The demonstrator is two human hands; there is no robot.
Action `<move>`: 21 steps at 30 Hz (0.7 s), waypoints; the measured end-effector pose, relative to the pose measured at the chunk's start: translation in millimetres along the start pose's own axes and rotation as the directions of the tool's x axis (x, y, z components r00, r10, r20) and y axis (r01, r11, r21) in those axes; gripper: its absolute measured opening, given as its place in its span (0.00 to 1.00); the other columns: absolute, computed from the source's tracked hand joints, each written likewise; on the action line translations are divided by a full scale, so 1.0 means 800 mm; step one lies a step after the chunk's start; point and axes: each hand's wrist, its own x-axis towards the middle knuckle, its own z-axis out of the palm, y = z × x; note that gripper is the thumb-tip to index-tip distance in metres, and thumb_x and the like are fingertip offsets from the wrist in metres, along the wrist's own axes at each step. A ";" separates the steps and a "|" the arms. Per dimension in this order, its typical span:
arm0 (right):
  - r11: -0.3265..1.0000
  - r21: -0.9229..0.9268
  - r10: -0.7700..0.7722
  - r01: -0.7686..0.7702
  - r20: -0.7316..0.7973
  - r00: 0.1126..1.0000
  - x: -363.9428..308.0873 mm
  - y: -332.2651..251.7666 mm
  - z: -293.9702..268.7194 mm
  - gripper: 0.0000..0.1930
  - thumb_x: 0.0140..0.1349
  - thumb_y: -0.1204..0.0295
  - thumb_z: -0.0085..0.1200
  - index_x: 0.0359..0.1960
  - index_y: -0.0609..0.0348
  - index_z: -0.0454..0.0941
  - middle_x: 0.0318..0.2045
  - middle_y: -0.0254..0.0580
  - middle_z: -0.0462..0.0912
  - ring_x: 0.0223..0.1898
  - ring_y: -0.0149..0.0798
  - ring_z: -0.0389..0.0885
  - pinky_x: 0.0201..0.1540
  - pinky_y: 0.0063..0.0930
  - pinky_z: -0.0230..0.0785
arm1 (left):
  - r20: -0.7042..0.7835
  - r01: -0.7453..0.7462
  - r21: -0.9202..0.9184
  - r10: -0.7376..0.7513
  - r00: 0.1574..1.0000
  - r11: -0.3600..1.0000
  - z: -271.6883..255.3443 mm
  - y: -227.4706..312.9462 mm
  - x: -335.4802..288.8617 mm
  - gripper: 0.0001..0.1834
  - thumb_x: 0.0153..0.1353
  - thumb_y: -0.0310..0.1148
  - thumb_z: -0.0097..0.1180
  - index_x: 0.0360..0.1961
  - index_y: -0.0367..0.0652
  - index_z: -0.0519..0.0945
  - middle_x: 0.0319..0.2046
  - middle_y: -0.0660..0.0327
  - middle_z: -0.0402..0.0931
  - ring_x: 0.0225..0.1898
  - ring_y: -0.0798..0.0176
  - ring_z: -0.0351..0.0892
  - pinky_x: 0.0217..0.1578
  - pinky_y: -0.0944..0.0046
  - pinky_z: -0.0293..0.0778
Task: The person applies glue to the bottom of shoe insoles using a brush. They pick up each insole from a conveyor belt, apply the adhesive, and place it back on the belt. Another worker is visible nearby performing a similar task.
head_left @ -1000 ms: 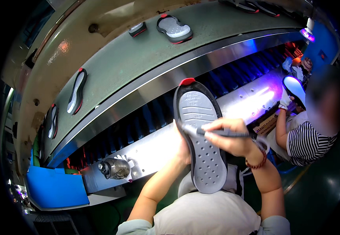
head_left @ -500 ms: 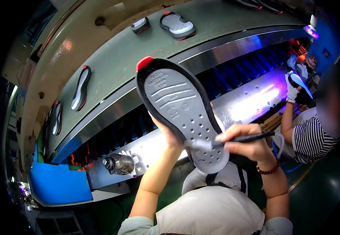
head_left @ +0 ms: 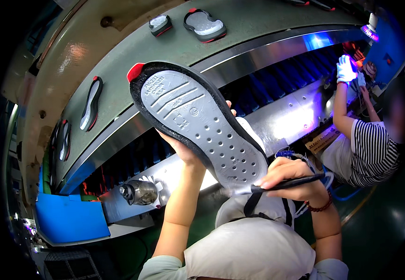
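My left hand (head_left: 184, 151) grips a large shoe sole (head_left: 198, 119) from beneath, its fingertips showing past the far edge. The sole has a grey, dimpled inner face, a black raised rim and a red tip at its far left end. A pale curved edge (head_left: 250, 133) shows behind its right side; I cannot tell what it belongs to. In my right hand (head_left: 296, 176) is a brush (head_left: 296, 183) with a dark handle and a thin tube at its back end. Its pale, blurred bristles are at the sole's near end.
Several soles (head_left: 205, 24) lie on the curved green belt (head_left: 132, 60) beyond a metal edge. A dark bottle (head_left: 140, 193) stands on the metal ledge (head_left: 277, 126), left of my arm. At right, a co-worker in stripes (head_left: 370, 149) raises a gloved hand (head_left: 346, 70) under violet light.
The sole has moved left and tilted further that way. My brush has shifted from its inner face to the near end. The co-worker's gloved hand has risen; the blue-lit piece no longer shows.
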 end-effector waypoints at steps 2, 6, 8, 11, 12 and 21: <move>0.966 0.260 0.003 0.001 -0.015 1.000 -0.008 0.012 -0.012 0.09 0.43 0.82 0.60 0.29 0.61 0.80 0.32 0.42 0.82 0.34 0.33 0.76 0.41 0.22 0.67 | -0.032 0.015 0.008 -0.015 0.999 1.000 0.003 0.001 0.001 0.59 0.42 0.79 0.25 0.60 0.35 0.52 0.53 0.37 0.59 0.49 0.39 0.66 0.51 0.47 0.64; 0.994 -0.044 0.089 -0.097 -0.170 0.981 -0.008 0.026 -0.010 0.10 0.44 0.82 0.60 0.32 0.62 0.80 0.33 0.41 0.80 0.39 0.33 0.75 0.42 0.23 0.67 | -0.054 -0.038 0.051 0.041 0.998 0.998 -0.006 -0.008 0.008 0.59 0.41 0.79 0.24 0.61 0.36 0.51 0.53 0.38 0.59 0.51 0.40 0.66 0.52 0.47 0.63; 0.995 -0.096 0.037 -0.041 -0.037 0.999 -0.009 0.020 -0.008 0.11 0.42 0.81 0.61 0.31 0.62 0.80 0.33 0.39 0.82 0.38 0.33 0.75 0.43 0.23 0.67 | -0.034 -0.017 0.066 0.020 0.999 0.998 -0.003 -0.008 0.006 0.59 0.41 0.79 0.23 0.61 0.36 0.51 0.54 0.38 0.59 0.51 0.40 0.66 0.52 0.47 0.63; 0.965 0.262 0.012 0.001 -0.046 0.999 -0.017 0.037 -0.023 0.11 0.41 0.83 0.60 0.30 0.65 0.80 0.32 0.44 0.81 0.40 0.36 0.75 0.46 0.27 0.66 | -0.030 0.022 0.057 -0.020 0.999 0.998 0.003 -0.005 0.006 0.59 0.42 0.79 0.22 0.61 0.36 0.51 0.54 0.38 0.59 0.52 0.41 0.65 0.52 0.47 0.63; 0.903 0.427 0.100 -0.046 -0.105 0.989 -0.020 0.040 -0.022 0.11 0.41 0.85 0.59 0.30 0.66 0.79 0.32 0.48 0.81 0.40 0.37 0.75 0.46 0.28 0.66 | -0.013 0.009 0.064 -0.008 1.000 0.998 0.004 -0.005 0.008 0.56 0.45 0.77 0.20 0.60 0.36 0.52 0.53 0.38 0.60 0.50 0.41 0.67 0.51 0.46 0.65; 0.671 0.734 0.367 -0.105 -0.205 0.907 -0.003 0.030 0.012 0.09 0.49 0.83 0.56 0.34 0.66 0.76 0.36 0.50 0.79 0.41 0.39 0.78 0.47 0.28 0.68 | -0.056 0.087 -0.325 -0.111 0.992 0.942 -0.020 -0.060 -0.052 0.33 0.56 0.54 0.43 0.53 0.37 0.68 0.52 0.50 0.67 0.45 0.52 0.74 0.48 0.54 0.69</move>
